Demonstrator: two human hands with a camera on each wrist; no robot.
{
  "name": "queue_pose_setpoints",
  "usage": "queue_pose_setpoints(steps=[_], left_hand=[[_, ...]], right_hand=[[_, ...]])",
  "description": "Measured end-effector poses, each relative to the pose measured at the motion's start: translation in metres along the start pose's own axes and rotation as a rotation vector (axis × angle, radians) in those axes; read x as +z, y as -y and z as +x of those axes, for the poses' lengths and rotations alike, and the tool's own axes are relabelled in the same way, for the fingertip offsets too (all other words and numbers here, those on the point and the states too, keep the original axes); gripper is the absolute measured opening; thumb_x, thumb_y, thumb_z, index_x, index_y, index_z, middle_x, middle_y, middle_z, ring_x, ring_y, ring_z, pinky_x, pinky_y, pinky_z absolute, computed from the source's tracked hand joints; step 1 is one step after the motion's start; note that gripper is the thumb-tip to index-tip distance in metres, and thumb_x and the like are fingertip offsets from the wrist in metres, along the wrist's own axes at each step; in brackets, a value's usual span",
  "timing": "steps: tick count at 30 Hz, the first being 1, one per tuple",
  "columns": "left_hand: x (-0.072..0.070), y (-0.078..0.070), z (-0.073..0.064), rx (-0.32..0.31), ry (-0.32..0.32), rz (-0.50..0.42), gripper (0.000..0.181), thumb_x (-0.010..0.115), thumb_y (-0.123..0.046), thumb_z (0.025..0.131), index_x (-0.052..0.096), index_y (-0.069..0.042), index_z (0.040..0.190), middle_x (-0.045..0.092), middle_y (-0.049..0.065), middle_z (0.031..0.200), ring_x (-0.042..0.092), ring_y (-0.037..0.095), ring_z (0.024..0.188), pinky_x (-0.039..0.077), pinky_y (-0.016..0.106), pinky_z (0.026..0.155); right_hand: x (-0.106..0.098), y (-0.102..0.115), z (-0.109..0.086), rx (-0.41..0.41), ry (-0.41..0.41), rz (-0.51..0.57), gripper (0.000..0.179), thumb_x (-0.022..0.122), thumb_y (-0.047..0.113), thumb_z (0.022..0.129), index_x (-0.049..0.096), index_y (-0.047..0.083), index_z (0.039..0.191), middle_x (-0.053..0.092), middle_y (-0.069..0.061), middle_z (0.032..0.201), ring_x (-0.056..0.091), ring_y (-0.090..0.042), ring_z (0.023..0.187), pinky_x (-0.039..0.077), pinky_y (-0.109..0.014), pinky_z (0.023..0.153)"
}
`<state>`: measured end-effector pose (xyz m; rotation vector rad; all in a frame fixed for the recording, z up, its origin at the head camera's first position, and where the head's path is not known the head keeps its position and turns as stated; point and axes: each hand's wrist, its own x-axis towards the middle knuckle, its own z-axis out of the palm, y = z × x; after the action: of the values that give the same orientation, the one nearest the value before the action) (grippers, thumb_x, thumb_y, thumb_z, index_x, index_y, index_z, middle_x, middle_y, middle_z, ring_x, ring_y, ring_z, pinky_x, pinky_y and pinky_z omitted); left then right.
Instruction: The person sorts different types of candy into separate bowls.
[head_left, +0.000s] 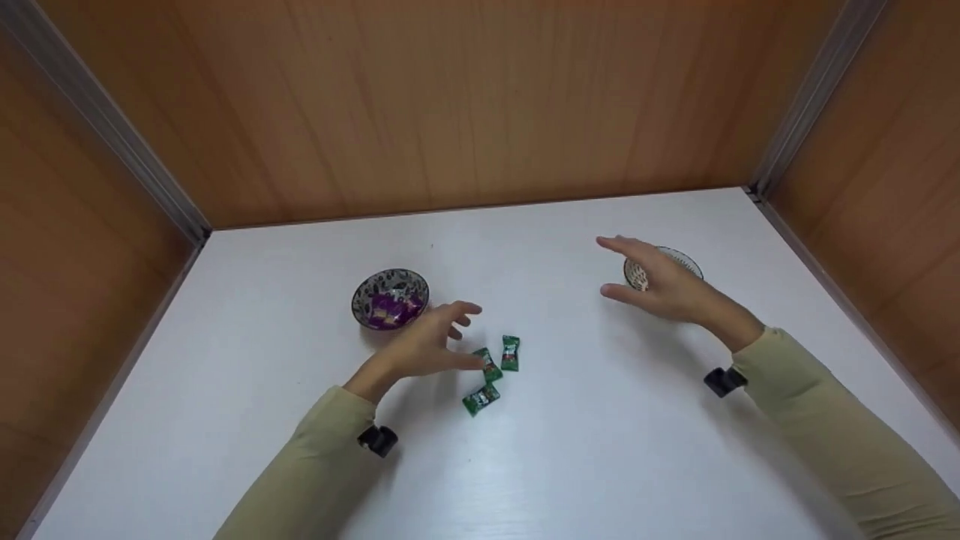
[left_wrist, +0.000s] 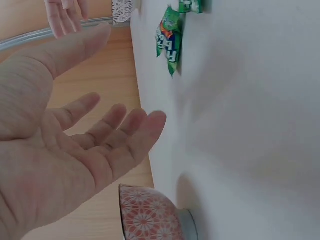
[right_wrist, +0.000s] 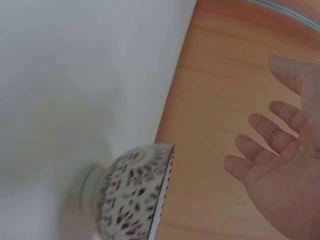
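My left hand [head_left: 420, 346] hovers over the white table with fingers spread and nothing held. Its thumb overlaps one of three green-wrapped candies [head_left: 510, 352] in the head view, and the palm looks empty in the left wrist view. Just behind that hand stands a patterned bowl [head_left: 367, 289] with several purple-wrapped candies [head_left: 388, 311] in it; its outside is red and floral [left_wrist: 150, 215]. My right hand [head_left: 667, 289] is also empty, thumb and fingers apart. It partly hides a second bowl [head_left: 684, 260], whose dark-on-white outside shows in the right wrist view.
Wood-grain panels [head_left: 480, 105] enclose the white tabletop [head_left: 555, 465] at the back and both sides, with grey metal strips [head_left: 817, 90] at the corners. A small black device [head_left: 379, 440] sits at each wrist.
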<state>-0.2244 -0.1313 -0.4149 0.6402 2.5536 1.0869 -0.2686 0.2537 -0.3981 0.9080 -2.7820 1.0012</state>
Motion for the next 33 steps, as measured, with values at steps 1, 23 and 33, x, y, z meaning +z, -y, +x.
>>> queue_pose_setpoints(steps=[1,23,33], left_hand=[[0.003,0.002,0.001,-0.015,0.012,0.010,0.077,0.087,-0.026,0.082,0.049,-0.011,0.147,0.056,0.018,0.137,0.057,0.034,0.120,0.051,0.050,0.097],[0.026,0.005,0.014,-0.109,0.123,0.023,0.065,0.089,-0.016,0.080,0.058,-0.008,0.136,0.060,0.014,0.124,0.064,0.020,0.083,0.060,0.030,0.063],[0.027,0.003,0.019,-0.022,0.152,0.133,0.028,0.089,-0.019,0.079,0.074,-0.013,0.102,0.066,-0.003,0.089,0.057,0.012,0.075,0.050,0.029,0.069]], right_hand=[[-0.002,-0.007,-0.006,0.015,-0.011,-0.007,0.087,0.077,0.039,0.091,0.030,0.016,0.161,0.028,-0.014,0.163,0.017,-0.034,0.152,0.024,-0.069,0.113],[-0.028,-0.099,-0.045,0.401,0.053,0.248,0.127,0.088,0.032,0.081,-0.008,0.029,0.163,0.009,-0.022,0.167,0.010,-0.043,0.152,0.011,-0.069,0.116],[-0.033,-0.108,-0.053,0.459,0.142,0.319,0.117,0.085,0.034,0.084,0.002,0.023,0.164,0.008,-0.018,0.167,0.014,-0.041,0.149,0.015,-0.067,0.117]])
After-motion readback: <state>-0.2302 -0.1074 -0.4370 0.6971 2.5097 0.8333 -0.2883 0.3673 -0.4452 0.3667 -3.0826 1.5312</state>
